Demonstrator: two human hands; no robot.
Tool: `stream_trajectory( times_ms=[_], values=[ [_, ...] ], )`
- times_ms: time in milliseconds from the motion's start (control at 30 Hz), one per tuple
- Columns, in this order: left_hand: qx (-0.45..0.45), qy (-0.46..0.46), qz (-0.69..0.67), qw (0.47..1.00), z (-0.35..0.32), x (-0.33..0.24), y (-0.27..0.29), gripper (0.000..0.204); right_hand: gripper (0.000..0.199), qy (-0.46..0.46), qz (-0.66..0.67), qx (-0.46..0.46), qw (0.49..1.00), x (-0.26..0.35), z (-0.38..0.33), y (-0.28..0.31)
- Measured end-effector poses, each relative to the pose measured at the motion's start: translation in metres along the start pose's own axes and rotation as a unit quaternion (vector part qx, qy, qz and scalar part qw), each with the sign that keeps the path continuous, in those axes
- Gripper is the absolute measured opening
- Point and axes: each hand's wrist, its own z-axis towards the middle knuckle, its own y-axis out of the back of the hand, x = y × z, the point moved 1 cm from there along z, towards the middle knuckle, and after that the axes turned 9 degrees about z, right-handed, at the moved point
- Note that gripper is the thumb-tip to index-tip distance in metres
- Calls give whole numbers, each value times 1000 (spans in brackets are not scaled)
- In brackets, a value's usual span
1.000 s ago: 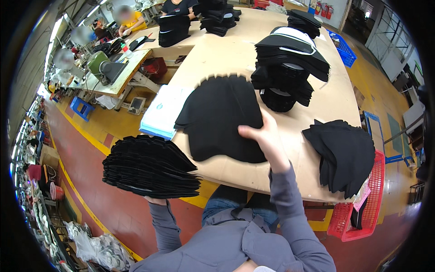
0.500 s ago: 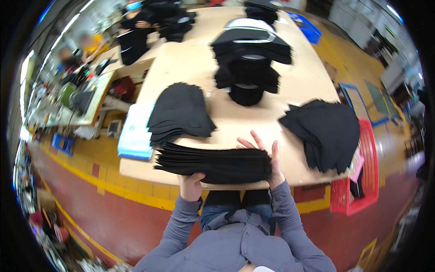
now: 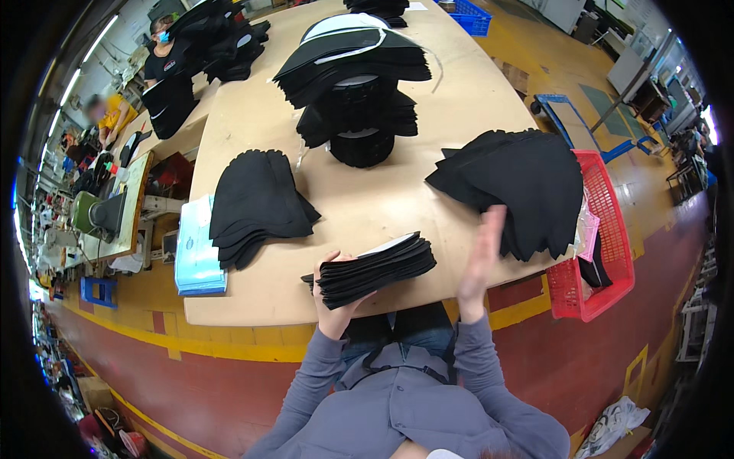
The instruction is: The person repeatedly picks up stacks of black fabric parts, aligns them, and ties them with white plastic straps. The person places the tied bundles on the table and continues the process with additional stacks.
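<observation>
My left hand [image 3: 335,302] is closed round one end of a thick stack of black fabric pieces [image 3: 378,268], held at the table's near edge. The stack's layered edges face me, and a pale strip shows along its top. My right hand [image 3: 480,260] is off the stack, fingers stretched out and slightly blurred, holding nothing. Just beyond it lies a fanned pile of black cut pieces [image 3: 527,187] on the right. Another pile of rounded black pieces [image 3: 260,203] rests to the left, partly over a light blue plastic-covered packet [image 3: 200,252].
Tied black bundles [image 3: 355,84] stand piled mid-table [image 3: 382,191]. A red plastic basket [image 3: 623,245] is at the table's right, a blue trolley [image 3: 589,134] behind it. More black pieces [image 3: 222,42] lie far left, near a person [image 3: 159,57]. A sewing machine [image 3: 99,210] stands left.
The stack has turned and tilted, its far end now swung toward the right pile. My right hand has let go of its right end and moved right. The view has shifted.
</observation>
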Motion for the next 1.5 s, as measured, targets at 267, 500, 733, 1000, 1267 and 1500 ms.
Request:
stream_trajectory(
  times_ms=[267, 500, 733, 1000, 1267, 1500],
  values=[
    [6, 96, -134, 986, 21, 4, 12, 116, 65, 77, -235, 306, 919, 17, -22, -21],
    [40, 78, -165, 982, 14, 24, 10, 119, 76, 80, -282, 431, 853, 45, -18, -60],
    [12, 44, -256, 966, 16, 31, 4, 50, 73, 205, -242, 452, 834, 62, -47, -111],
    [-80, 177, -306, 932, -7, 15, 1, 36, 95, -54, -14, 27, 998, 1, -57, -18],
    [-81, 157, -502, 847, -41, -11, -21, 51, 62, -243, 206, 96, 943, -20, -66, 3],
    [55, 161, -276, 946, -61, -27, 4, 37, 76, -257, 243, 89, 931, 20, -22, -18]
  ],
)
